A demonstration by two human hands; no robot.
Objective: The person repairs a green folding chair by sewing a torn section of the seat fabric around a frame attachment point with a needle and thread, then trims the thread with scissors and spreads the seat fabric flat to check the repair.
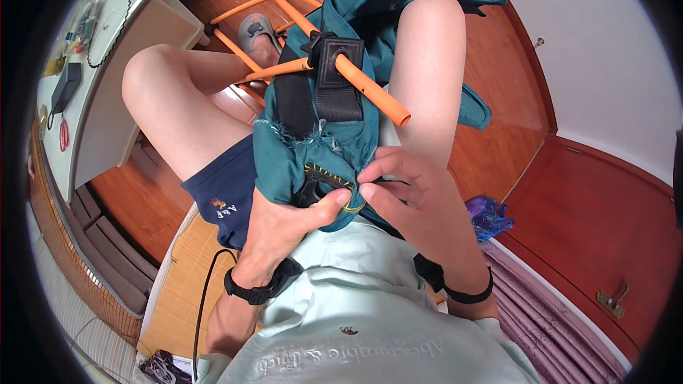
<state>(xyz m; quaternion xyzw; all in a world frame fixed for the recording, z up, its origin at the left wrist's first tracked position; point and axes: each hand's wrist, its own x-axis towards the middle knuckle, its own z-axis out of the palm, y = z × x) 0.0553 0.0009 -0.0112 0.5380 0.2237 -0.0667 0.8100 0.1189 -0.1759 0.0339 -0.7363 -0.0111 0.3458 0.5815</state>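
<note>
Across my lap lies the teal fabric [277, 171] of a folding chair, bunched up and frayed with loose threads. A row of yellow stitches [327, 173] runs along the edge of a black patch [310, 189] on it. My left hand [281, 227] is closed on this fabric, its thumb pressed beside the stitching. At the right end of the stitches, my right hand [416, 195] has thumb and forefinger close together at the fabric's edge. Whatever they pinch is too small to make out. Above both hands, an orange tube [373, 90] passes by a black webbing strap [338, 104].
More orange tubes [235, 50] of the frame stand on the wooden floor [498, 163] beyond my knees. At left is a white table [107, 78] holding a black box [66, 87]. A red-brown cabinet [590, 220] and a blue plastic bag [489, 217] are at right.
</note>
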